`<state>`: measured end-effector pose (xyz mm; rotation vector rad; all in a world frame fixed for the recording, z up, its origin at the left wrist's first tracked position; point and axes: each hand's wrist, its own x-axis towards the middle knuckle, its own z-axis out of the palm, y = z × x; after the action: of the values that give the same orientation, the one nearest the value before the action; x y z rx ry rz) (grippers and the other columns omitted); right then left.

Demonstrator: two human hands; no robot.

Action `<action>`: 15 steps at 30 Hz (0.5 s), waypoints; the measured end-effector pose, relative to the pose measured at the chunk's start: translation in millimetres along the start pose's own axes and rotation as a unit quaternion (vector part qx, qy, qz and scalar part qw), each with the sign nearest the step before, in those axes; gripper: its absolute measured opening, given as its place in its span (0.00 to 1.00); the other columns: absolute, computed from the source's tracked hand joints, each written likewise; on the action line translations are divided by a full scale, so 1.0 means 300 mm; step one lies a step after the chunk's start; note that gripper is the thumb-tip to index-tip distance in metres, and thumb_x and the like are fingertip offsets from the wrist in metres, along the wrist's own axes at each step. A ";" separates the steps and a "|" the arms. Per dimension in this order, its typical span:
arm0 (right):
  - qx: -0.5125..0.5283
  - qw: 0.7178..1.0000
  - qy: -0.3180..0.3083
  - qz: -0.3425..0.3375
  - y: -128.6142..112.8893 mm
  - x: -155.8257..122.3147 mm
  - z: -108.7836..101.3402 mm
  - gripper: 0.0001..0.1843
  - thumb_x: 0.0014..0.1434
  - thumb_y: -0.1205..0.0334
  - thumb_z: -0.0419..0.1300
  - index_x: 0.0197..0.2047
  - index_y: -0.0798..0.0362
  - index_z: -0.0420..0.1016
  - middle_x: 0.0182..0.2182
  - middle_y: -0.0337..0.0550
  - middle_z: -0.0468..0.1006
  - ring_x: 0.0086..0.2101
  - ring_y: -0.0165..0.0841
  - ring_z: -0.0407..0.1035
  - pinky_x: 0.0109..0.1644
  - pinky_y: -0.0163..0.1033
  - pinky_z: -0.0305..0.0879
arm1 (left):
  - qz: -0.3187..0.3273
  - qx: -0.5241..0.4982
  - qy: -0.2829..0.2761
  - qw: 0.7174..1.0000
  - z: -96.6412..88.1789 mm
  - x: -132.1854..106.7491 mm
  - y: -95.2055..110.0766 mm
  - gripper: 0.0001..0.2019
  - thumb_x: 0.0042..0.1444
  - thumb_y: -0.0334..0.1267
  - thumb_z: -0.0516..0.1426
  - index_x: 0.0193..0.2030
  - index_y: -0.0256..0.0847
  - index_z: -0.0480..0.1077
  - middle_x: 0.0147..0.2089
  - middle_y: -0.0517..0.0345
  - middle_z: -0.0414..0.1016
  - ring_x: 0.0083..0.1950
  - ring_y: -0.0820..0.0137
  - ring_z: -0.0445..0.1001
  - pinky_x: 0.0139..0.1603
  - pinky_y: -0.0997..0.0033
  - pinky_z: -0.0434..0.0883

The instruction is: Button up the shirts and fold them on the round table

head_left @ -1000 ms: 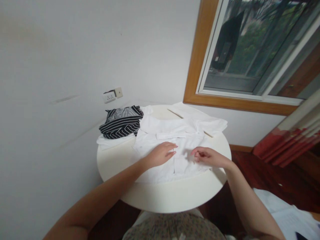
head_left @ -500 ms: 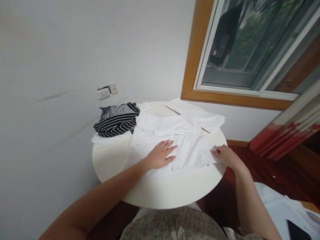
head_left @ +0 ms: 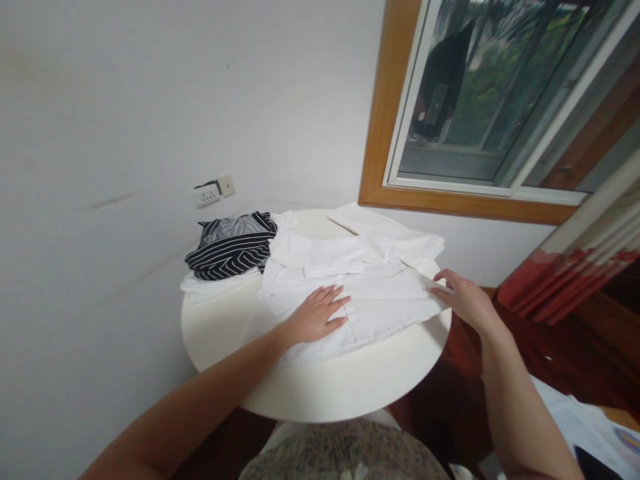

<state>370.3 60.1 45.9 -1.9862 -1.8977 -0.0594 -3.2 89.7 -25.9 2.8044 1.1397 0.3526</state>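
A white shirt lies spread over a round white table, its sleeves reaching toward the wall and window. My left hand rests flat on the middle of the cloth with its fingers spread. At the right edge of the table, my right hand pinches the side of the shirt between thumb and fingers. That side is lifted a little off the tabletop and pulled taut.
Black-and-white striped clothing is stacked on a folded white cloth at the table's left. A wall socket sits behind. A wood-framed window and a red-and-cream curtain are to the right.
My right hand has risen slightly and moved outward, lifting and stretching the shirt's right side. My left hand stays flat in nearly the same spot.
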 end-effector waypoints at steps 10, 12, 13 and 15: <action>-0.127 0.983 -0.126 -0.035 0.001 -0.033 0.034 0.19 0.53 0.63 0.62 0.50 0.51 0.75 0.44 0.54 0.75 0.44 0.45 0.70 0.44 0.43 0.63 | 0.020 0.004 0.023 1.000 -0.017 -0.006 0.014 0.26 0.64 0.53 0.45 0.66 0.49 0.58 0.71 0.53 0.51 0.71 0.61 0.47 0.70 0.52 0.46; -0.133 0.987 -0.076 -0.055 -0.060 -0.012 0.045 0.20 0.55 0.60 0.60 0.52 0.53 0.74 0.46 0.57 0.73 0.47 0.47 0.68 0.48 0.47 0.63 | 0.042 -0.004 0.035 0.998 -0.033 -0.006 0.024 0.23 0.64 0.51 0.46 0.64 0.50 0.60 0.71 0.54 0.52 0.71 0.61 0.47 0.70 0.52 0.46; -0.114 0.988 -0.061 -0.084 -0.100 0.003 0.055 0.19 0.58 0.61 0.58 0.53 0.53 0.73 0.46 0.58 0.73 0.48 0.47 0.68 0.50 0.49 0.62 | 0.056 -0.010 0.040 0.998 -0.041 -0.005 0.029 0.22 0.64 0.49 0.47 0.64 0.51 0.61 0.71 0.56 0.52 0.71 0.61 0.47 0.70 0.51 0.46; -0.042 0.980 -0.083 -0.179 -0.179 0.039 0.092 0.18 0.62 0.63 0.53 0.54 0.53 0.73 0.48 0.56 0.73 0.49 0.45 0.67 0.53 0.49 0.61 | 0.085 -0.028 0.040 0.995 -0.054 -0.002 0.036 0.20 0.65 0.46 0.47 0.62 0.54 0.63 0.70 0.59 0.54 0.71 0.61 0.49 0.70 0.51 0.47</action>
<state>312.7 80.0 37.2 -1.7220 -2.3780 -0.0743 -0.2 81.6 -8.3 2.8685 0.8921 0.5055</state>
